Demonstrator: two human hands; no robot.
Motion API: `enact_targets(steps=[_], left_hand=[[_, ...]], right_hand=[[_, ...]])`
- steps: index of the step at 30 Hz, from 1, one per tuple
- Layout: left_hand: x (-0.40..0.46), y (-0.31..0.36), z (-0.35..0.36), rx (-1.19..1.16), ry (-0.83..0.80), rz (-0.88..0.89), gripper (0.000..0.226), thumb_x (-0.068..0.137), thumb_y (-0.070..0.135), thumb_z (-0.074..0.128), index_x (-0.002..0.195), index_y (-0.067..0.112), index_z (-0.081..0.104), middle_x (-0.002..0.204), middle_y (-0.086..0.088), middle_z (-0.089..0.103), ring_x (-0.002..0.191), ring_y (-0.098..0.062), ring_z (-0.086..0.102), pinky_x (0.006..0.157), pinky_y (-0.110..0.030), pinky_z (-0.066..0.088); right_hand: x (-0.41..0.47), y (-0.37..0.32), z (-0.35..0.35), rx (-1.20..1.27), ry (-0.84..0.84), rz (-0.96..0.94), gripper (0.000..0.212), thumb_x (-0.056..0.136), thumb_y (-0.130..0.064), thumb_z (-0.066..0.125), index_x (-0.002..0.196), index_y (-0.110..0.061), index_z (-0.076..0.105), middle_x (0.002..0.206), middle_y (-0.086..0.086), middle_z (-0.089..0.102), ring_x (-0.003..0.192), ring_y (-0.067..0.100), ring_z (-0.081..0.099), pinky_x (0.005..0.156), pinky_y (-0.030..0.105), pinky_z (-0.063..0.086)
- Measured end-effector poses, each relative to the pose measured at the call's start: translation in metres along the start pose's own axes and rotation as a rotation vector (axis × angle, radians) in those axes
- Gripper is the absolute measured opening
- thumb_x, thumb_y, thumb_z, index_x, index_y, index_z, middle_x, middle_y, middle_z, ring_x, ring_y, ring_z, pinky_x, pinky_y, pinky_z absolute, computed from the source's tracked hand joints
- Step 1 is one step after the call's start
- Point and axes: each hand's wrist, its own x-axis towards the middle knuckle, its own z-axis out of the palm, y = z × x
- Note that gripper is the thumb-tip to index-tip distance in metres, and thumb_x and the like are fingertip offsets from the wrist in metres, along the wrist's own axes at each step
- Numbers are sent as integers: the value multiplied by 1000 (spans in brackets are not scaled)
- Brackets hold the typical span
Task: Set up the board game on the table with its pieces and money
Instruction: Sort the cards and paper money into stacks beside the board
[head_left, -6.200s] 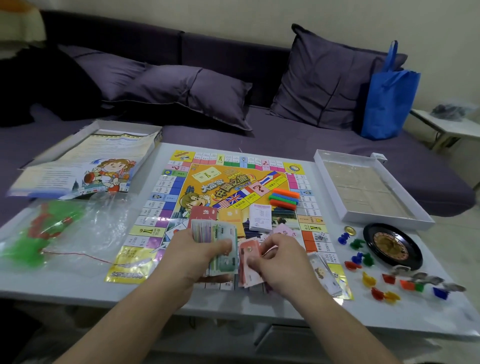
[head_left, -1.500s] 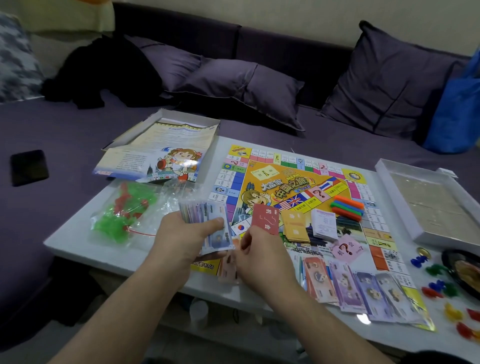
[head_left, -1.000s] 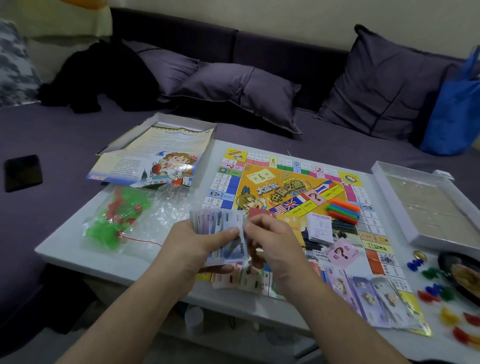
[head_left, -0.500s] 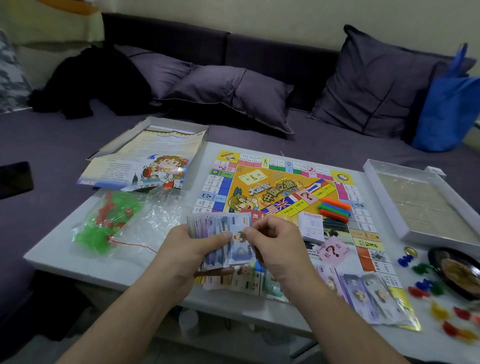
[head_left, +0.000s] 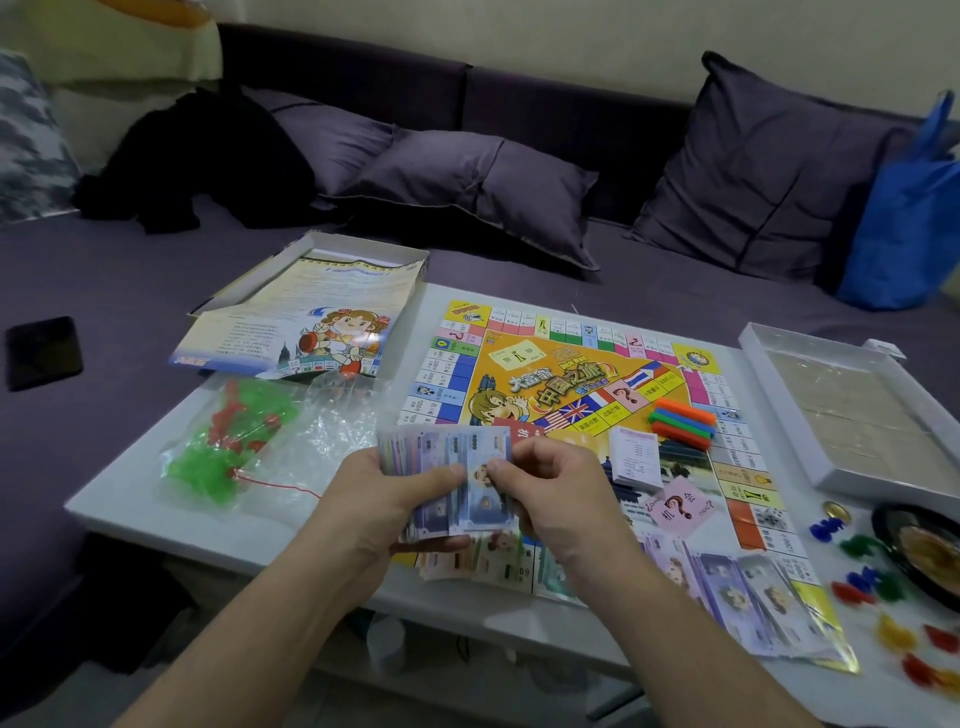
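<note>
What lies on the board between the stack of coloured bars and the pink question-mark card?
In the head view, a white card deck sits between the coloured bars and the pink question-mark card, on the game board.

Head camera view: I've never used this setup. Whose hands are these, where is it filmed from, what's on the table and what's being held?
There is no robot: a person wears one camera on the head, looking down at their own hands. The left hand grips a fanned stack of paper play money; the right hand pinches the front note. On the white table lie the colourful square game board, sorted notes along its near edge, a clear bag of green and red plastic pieces and small coloured pawns.
</note>
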Motion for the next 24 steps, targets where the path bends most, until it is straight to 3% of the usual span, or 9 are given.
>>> enact_targets(steps=[4,7,9,13,17,20,24], left_hand=[[-4,1,0,4,-4,-6,36,79,8,85,113,6,73,96,-19,80,84,-39,79,63,-52,65],[-4,9,-7,-48,4,-57,36,79,11,84,112,3,72,95,-22,79,83,-40,79,57,-47,65],[-1,16,-16,-116,32,-68,36,81,11,82,113,-1,70,98,-24,78,86,-41,78,57,-46,65],[7,24,-36,-197,127,-38,13,94,4,69,106,0,67,101,-21,79,91,-39,78,65,-49,65],[12,24,-49,-260,178,-17,22,99,6,62,121,2,63,103,-16,80,95,-35,78,66,-46,67],[11,25,-53,-335,163,0,31,101,4,57,132,2,58,104,-16,80,93,-33,79,63,-44,66],[8,29,-55,-330,128,52,34,102,2,55,135,1,58,107,-16,79,93,-33,79,59,-39,64]], right_hand=[[0,1,7,8,-38,19,4,96,-12,75,93,-9,76,72,0,71,56,4,65,47,17,46],[2,-3,10,41,-4,42,4,97,-9,73,94,-7,74,73,3,72,50,3,62,43,18,44],[4,-6,13,25,37,43,1,97,-11,72,98,-11,73,83,6,75,52,2,64,44,17,46],[11,-8,24,-111,72,46,12,97,-18,74,104,-20,65,97,6,74,74,10,75,49,18,50],[8,-5,49,-249,-15,43,21,98,-19,73,104,-26,54,91,-6,70,77,7,74,54,20,58],[4,-3,71,-382,-57,5,22,97,-20,73,106,-27,54,84,-9,63,71,2,62,50,14,45],[3,5,94,-545,-58,-44,25,94,-27,73,109,-31,53,95,-4,66,86,16,64,71,40,58]])
